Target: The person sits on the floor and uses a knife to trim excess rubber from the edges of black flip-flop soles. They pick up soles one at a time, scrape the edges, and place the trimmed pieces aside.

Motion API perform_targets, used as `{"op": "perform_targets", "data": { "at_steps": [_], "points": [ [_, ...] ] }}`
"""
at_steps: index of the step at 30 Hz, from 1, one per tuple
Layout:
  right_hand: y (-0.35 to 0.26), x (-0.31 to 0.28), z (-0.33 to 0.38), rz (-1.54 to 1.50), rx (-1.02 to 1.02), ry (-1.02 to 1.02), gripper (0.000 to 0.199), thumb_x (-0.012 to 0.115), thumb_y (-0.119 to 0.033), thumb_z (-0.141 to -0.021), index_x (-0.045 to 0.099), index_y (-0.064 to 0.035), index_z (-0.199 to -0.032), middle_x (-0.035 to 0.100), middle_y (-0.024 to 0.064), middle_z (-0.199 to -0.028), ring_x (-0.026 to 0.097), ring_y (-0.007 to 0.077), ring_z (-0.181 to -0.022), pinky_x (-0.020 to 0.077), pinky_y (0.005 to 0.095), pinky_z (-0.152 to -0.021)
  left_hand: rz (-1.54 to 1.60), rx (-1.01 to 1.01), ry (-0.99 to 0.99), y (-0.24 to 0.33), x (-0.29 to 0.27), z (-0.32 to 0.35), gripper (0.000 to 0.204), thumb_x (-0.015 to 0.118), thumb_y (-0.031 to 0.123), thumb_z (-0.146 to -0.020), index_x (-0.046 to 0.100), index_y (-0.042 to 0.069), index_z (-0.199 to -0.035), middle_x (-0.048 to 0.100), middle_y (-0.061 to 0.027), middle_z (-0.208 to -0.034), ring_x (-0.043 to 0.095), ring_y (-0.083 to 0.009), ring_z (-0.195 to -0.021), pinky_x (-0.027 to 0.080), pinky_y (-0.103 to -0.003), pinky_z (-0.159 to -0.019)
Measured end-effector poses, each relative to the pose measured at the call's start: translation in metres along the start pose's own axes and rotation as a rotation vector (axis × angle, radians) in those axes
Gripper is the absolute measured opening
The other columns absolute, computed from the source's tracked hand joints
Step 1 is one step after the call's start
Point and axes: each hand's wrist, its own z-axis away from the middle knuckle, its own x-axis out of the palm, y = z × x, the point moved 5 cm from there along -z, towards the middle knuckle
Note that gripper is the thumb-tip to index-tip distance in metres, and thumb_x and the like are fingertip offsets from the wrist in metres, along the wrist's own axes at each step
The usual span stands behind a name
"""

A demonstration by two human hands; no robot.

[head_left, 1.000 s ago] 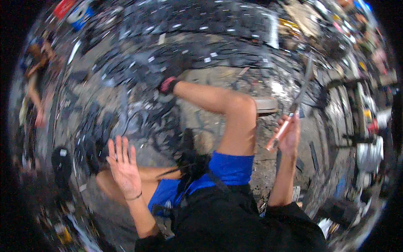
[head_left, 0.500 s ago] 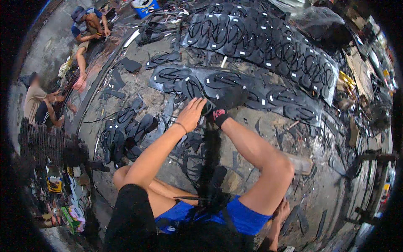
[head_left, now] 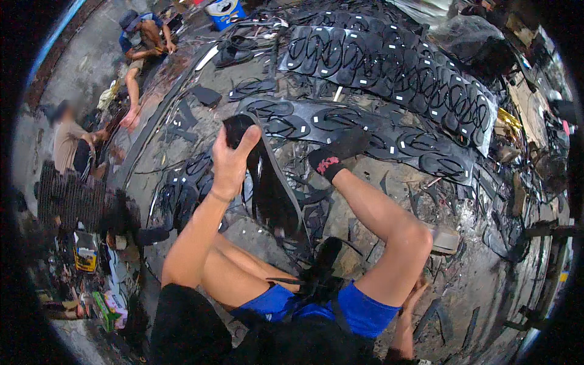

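My left hand [head_left: 231, 167] is raised over the floor, its thumb and fingers closed on the upper end of a long, shiny black sole-shaped piece [head_left: 267, 191]. The piece hangs tilted, its lower end toward my lap. Beside my right thigh is my right hand [head_left: 415, 297], low and partly hidden by the leg; its grip does not show clearly. Beyond my outstretched foot in a black sock [head_left: 340, 152], several black thong sandals [head_left: 344, 120] lie in a row on a dark sheet.
Farther back, many black sandals [head_left: 389, 73] crowd another sheet. Dark offcuts [head_left: 435, 319] litter the concrete floor. Two people sit at the far left, one in a cap [head_left: 143, 39], one in a tan shirt [head_left: 70, 143]. A ridged dark stack [head_left: 70, 198] and small boxes [head_left: 109, 310] stand at left.
My left hand has lifted from near my socked foot and drawn back to the left, now with the long black piece in it. My right hand stays beside my thigh.
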Motion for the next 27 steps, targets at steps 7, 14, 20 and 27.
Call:
{"op": "perform_targets", "data": {
  "at_steps": [7, 14, 20, 27],
  "points": [
    [-0.174, 0.097, 0.148, 0.445, 0.203, -0.33, 0.034, 0.054, -0.023, -0.099, 0.061, -0.0043, -0.126, 0.068, 0.0119, -0.102, 0.067, 0.0251, -0.092, 0.0549, 0.0371, -0.078, 0.179, -0.374, -0.047, 0.046, -0.026, 0.141, 0.03, 0.056, 0.028, -0.101, 0.057, 0.004, -0.119, 0.069, -0.0127, -0.1, 0.07, -0.0235, -0.079, 0.06, -0.036, -0.066],
    [-0.161, 0.235, 0.274, 0.711, -0.662, -1.112, 0.03, 0.074, -0.006, -0.085, 0.066, -0.0021, -0.114, 0.07, 0.0103, -0.097, 0.064, 0.0167, -0.074, 0.0521, 0.0299, -0.064, 0.168, -0.384, 0.06, 0.046, -0.095, 0.227, 0.031, 0.056, 0.03, -0.101, 0.058, 0.004, -0.118, 0.068, -0.0115, -0.098, 0.069, -0.0211, -0.075, 0.06, -0.035, -0.065],
    [-0.134, 0.226, 0.303, 0.737, -0.64, -1.323, 0.039, 0.082, -0.014, -0.077, 0.07, -0.0068, -0.114, 0.072, 0.0109, -0.103, 0.068, 0.0249, -0.076, 0.0562, 0.0346, -0.067, 0.347, -0.482, 0.096, 0.031, -0.117, 0.262, 0.031, 0.056, 0.023, -0.101, 0.053, 0.001, -0.122, 0.066, -0.0082, -0.1, 0.068, -0.0165, -0.081, 0.058, -0.031, -0.074],
    [-0.17, 0.255, 0.297, 0.814, -0.909, -1.234, 0.041, 0.083, -0.013, -0.074, 0.07, -0.0086, -0.112, 0.072, 0.0085, -0.098, 0.067, 0.0233, -0.073, 0.0555, 0.0337, -0.063, 0.262, -0.513, -0.058, 0.032, -0.112, 0.266, 0.039, 0.059, 0.031, -0.097, 0.053, -0.001, -0.119, 0.067, -0.0141, -0.096, 0.069, -0.0228, -0.073, 0.06, -0.036, -0.063]
  ]
}}
